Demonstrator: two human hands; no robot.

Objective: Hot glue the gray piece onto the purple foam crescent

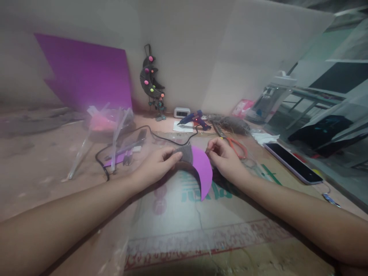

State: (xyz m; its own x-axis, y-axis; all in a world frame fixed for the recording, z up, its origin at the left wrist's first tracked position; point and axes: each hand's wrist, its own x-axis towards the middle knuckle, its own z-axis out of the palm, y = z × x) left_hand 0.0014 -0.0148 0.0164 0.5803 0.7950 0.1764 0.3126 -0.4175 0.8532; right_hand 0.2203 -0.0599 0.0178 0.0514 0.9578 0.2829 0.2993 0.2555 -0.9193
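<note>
A purple crescent-shaped cutout (204, 172) is in front of me, its upper left part wrapped in grey yarn (186, 154). My left hand (161, 163) grips the wrapped end, thumb on top and fingers mostly hidden behind. Just right of the crescent, my right hand (224, 157) is closed in a pinch at the crescent's edge. A thin dark bit shows at its fingertips, apparently a strand of the yarn; its path is too fine to follow. Under both hands lies a printed board (172, 218) with green and red markings.
Behind stand a blue glue gun (195, 119), a small white clock (182, 112), a yarn bundle (232, 124) and orange-handled scissors (237, 147). A phone (293, 163) and water jug (271, 96) are right. Purple sheets (89, 76) and a decorated crescent (148, 78) are against the wall; glue sticks (115, 145) lie left.
</note>
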